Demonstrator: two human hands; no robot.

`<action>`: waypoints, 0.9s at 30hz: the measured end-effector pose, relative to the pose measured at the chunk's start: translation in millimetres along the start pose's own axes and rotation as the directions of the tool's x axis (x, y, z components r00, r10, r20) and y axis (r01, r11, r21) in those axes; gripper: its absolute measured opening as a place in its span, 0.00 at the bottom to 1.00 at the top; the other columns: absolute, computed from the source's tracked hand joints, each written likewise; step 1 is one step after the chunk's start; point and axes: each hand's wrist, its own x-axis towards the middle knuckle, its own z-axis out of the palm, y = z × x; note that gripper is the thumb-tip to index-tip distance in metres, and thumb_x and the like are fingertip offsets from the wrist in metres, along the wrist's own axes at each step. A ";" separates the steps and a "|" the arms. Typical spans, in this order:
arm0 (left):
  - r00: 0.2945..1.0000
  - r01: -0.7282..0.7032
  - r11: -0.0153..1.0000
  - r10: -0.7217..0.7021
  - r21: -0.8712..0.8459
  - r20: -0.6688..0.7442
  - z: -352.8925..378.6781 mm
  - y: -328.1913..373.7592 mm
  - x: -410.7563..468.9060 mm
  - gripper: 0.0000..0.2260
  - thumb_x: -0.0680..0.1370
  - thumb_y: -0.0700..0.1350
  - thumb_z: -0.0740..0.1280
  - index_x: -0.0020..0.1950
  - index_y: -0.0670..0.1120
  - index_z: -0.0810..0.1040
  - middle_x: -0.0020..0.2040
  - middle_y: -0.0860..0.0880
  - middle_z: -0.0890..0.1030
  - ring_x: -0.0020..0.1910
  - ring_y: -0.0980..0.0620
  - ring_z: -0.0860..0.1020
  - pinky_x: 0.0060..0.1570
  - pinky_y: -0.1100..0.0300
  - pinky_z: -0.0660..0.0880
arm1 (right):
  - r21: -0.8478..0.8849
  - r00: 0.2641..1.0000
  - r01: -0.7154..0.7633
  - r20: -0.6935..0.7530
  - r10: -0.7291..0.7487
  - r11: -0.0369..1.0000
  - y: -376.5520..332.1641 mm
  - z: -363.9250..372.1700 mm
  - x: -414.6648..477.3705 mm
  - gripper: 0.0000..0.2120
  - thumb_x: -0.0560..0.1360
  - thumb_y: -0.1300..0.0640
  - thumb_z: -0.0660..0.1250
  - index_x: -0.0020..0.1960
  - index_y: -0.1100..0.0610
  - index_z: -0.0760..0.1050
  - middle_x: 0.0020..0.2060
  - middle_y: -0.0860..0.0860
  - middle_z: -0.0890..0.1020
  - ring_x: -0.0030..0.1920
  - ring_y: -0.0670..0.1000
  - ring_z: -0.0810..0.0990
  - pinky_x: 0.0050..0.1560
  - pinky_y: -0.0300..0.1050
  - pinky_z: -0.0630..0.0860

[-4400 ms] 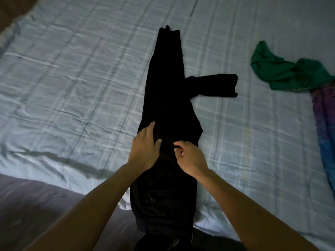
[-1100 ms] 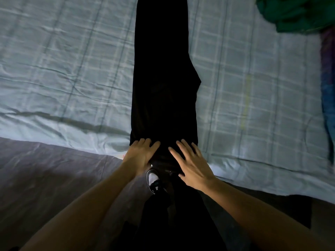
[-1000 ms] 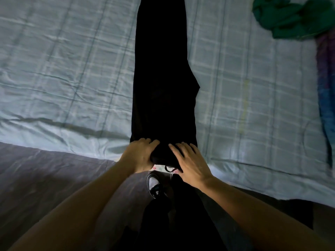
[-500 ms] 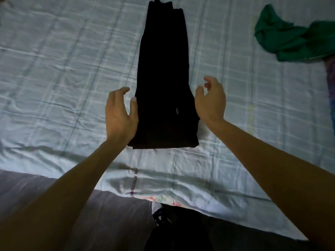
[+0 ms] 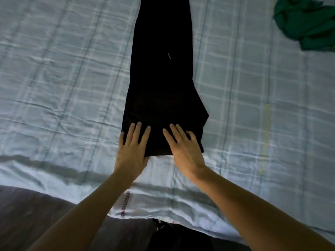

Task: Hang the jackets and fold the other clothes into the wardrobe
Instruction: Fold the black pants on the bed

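A long black garment (image 5: 161, 73), folded into a narrow strip, lies lengthwise on the pale checked bedsheet (image 5: 63, 78), running away from me; its far end is cut off by the top of the view. My left hand (image 5: 132, 147) rests flat on the garment's near left corner, fingers spread. My right hand (image 5: 184, 147) lies flat on its near right part, fingers spread too. Neither hand grips the cloth.
A crumpled green garment (image 5: 308, 20) lies on the bed at the far right. The bed's near edge (image 5: 154, 211) runs across the lower view, with dark bedding (image 5: 36, 214) at the lower left and my dark-clothed legs (image 5: 172, 238) below.
The black garment's near end, which hung over the bed's edge, now lies flat on the bed. My hands were raised beside it half a second ago and now press flat on its near end.
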 end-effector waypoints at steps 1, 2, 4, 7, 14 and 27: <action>1.000 0.031 0.999 -0.031 -0.026 0.006 -0.9 0.6 4.4 0.38 0.68 0.46 0.73 0.74 0.45 0.61 0.73 0.39 0.64 0.73 0.39 0.61 0.67 0.40 0.62 | 0.003 1.000 -0.002 -0.028 0.002 1.000 -1.1 2.5 3.6 0.35 0.65 0.64 0.72 0.70 0.59 0.67 0.67 0.59 0.73 0.67 0.58 0.72 0.59 0.56 0.72; 0.999 0.047 0.997 -0.046 -0.057 0.006 -0.7 1.7 6.0 0.36 0.69 0.42 0.73 0.74 0.45 0.62 0.72 0.39 0.65 0.73 0.39 0.61 0.67 0.40 0.62 | 0.011 0.998 -0.010 -0.056 0.010 1.000 -2.4 5.5 5.2 0.32 0.64 0.65 0.72 0.68 0.60 0.70 0.64 0.59 0.76 0.64 0.57 0.75 0.55 0.55 0.74; 0.998 0.058 0.993 -0.057 -0.102 0.011 -2.8 4.6 2.9 0.32 0.71 0.38 0.70 0.73 0.46 0.65 0.72 0.41 0.67 0.72 0.40 0.63 0.67 0.42 0.62 | 0.024 0.996 -0.026 -0.083 0.028 0.999 -4.1 10.4 2.9 0.29 0.62 0.65 0.72 0.64 0.60 0.75 0.58 0.58 0.80 0.57 0.56 0.80 0.49 0.52 0.76; 0.991 0.034 0.994 -0.020 -0.105 0.129 -14.2 7.7 -10.2 0.28 0.75 0.38 0.64 0.74 0.49 0.63 0.72 0.44 0.68 0.71 0.44 0.64 0.68 0.49 0.63 | -0.024 0.999 0.026 0.039 -0.025 0.999 -7.5 -2.9 -9.2 0.26 0.63 0.63 0.72 0.61 0.58 0.76 0.51 0.55 0.83 0.49 0.55 0.82 0.44 0.48 0.75; 0.603 0.092 0.982 0.079 -0.168 0.794 -103.7 21.6 -30.4 0.19 0.78 0.50 0.64 0.68 0.49 0.70 0.59 0.47 0.76 0.58 0.46 0.75 0.54 0.58 0.71 | 0.243 0.664 -0.079 0.736 -0.131 0.967 -16.8 -116.1 -26.2 0.15 0.72 0.62 0.60 0.57 0.61 0.75 0.40 0.55 0.78 0.39 0.54 0.76 0.36 0.45 0.71; 0.980 -0.111 0.985 0.087 -0.131 -0.178 -106.7 22.8 -42.2 0.21 0.72 0.41 0.70 0.64 0.41 0.73 0.58 0.37 0.75 0.53 0.36 0.75 0.52 0.45 0.72 | 0.218 0.978 -0.207 0.066 0.197 0.954 -0.9 -117.8 -59.7 0.23 0.74 0.57 0.61 0.69 0.54 0.66 0.63 0.55 0.72 0.65 0.56 0.68 0.63 0.51 0.64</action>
